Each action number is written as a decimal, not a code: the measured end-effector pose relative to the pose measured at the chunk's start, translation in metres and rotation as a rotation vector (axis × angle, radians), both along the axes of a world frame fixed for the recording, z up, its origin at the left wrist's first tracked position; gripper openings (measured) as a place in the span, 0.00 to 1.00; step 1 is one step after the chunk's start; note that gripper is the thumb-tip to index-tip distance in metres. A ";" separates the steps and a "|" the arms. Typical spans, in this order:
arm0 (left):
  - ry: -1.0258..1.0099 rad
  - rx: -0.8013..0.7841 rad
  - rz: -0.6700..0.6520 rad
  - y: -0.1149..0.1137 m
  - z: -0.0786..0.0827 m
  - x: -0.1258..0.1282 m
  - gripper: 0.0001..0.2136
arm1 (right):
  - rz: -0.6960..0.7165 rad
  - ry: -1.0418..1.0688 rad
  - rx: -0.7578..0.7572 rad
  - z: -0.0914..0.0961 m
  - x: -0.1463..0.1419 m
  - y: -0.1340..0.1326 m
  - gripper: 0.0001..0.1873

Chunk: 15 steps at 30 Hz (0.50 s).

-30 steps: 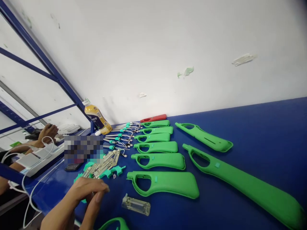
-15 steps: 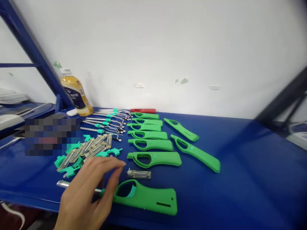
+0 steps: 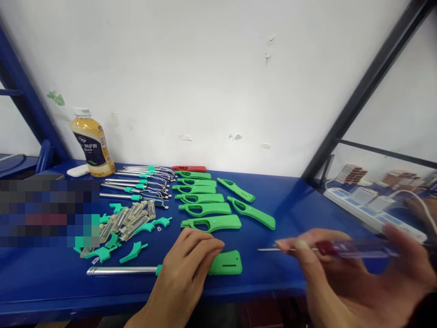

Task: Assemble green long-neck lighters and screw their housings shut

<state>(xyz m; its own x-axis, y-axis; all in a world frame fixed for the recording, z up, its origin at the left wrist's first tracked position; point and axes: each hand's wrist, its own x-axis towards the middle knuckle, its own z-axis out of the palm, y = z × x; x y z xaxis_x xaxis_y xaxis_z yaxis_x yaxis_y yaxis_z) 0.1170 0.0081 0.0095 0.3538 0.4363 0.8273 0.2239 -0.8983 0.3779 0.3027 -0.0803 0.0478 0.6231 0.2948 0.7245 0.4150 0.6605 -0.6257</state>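
Observation:
A long-nosed green lighter (image 3: 229,263) with a silver metal tube (image 3: 123,270) lies near the table's front edge. My left hand (image 3: 191,264) lies over its middle with fingers bent together around it, hiding the trigger area. To the right, my right hand (image 3: 355,273) is closed around a screwdriver (image 3: 324,248) with a clear purplish handle and red collar. Its thin shaft points left, apart from the lighter, and the hand is smeared by motion. Left of my left hand rests a loose teal trigger (image 3: 134,252).
Several green lighter shells (image 3: 211,223) and a red one (image 3: 189,168) lie behind. Clear fuel tanks (image 3: 133,221), metal tubes with wires (image 3: 119,197) and a yellow bottle (image 3: 93,146) are at left. A power strip (image 3: 355,207) sits at right.
My right hand has come into view with the screwdriver. My left hand has moved right onto the lighter, from a pinch above its tube. The view has shifted right.

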 end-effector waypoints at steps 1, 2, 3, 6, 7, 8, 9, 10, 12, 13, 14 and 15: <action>0.001 0.002 0.002 0.000 -0.001 0.000 0.08 | 0.010 -0.001 0.010 0.002 -0.004 0.009 0.43; -0.001 0.006 0.001 0.000 -0.001 0.001 0.08 | 0.026 0.002 0.018 0.003 -0.006 0.016 0.45; -0.003 0.008 -0.001 0.000 -0.002 0.001 0.08 | 0.049 0.010 0.020 0.003 -0.009 0.021 0.45; -0.011 0.018 -0.017 0.000 -0.004 0.004 0.08 | 0.109 0.017 0.016 -0.001 -0.013 0.027 0.43; -0.012 0.020 -0.023 0.000 -0.004 0.004 0.08 | 0.121 0.013 0.011 -0.003 -0.014 0.028 0.42; -0.013 0.021 -0.028 0.000 -0.004 0.005 0.08 | 0.135 0.005 0.008 -0.005 -0.016 0.028 0.41; -0.012 0.021 -0.032 0.000 -0.004 0.005 0.08 | 0.153 -0.002 0.001 -0.007 -0.017 0.029 0.40; -0.011 0.021 -0.036 0.001 -0.004 0.005 0.08 | 0.181 -0.015 -0.003 -0.010 -0.019 0.030 0.39; -0.007 0.020 -0.044 0.001 -0.003 0.004 0.08 | 0.249 -0.054 -0.016 -0.014 -0.022 0.032 0.37; -0.005 0.019 -0.047 0.000 -0.003 0.003 0.08 | 0.277 -0.075 -0.021 -0.017 -0.023 0.033 0.37; -0.003 0.018 -0.049 0.000 -0.002 0.003 0.08 | 0.296 -0.093 -0.022 -0.019 -0.023 0.035 0.37; -0.003 0.015 -0.049 0.000 -0.002 0.003 0.08 | 0.304 -0.102 -0.025 -0.021 -0.023 0.035 0.37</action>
